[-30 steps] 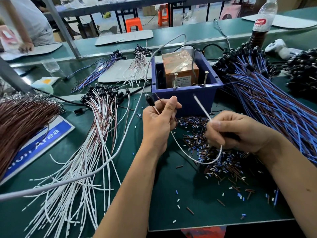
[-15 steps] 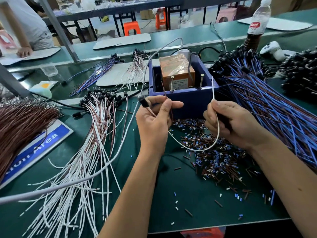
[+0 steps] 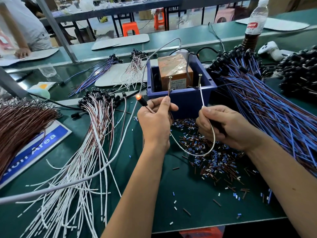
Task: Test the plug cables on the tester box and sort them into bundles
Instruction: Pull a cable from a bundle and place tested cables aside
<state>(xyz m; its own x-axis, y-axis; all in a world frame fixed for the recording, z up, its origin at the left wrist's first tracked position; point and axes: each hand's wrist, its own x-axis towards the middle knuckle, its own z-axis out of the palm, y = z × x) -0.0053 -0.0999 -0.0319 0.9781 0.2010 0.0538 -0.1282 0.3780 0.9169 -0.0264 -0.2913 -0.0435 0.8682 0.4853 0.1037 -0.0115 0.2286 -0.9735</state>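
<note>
Starting at the left edge of the tabletop (image 3: 197,200), a blue sign (image 3: 32,152) shows the word "Area"; the rest is hidden. Beside it lies a white-and-brown bundle (image 3: 89,138), probably the cables already tested. At the middle, the left hand (image 3: 155,121) pinches a plug cable (image 3: 197,152) with curled fingers; its tip glows orange and its brown lead touches a screw on the blue tester box (image 3: 187,100). The right hand (image 3: 226,127) pinches the white lead against the other screw. I judge this cable passes and must still be sorted. The big blue pile (image 3: 274,109) at the right edge seems still waiting. The bottle (image 3: 253,24) label is unreadable.
</note>
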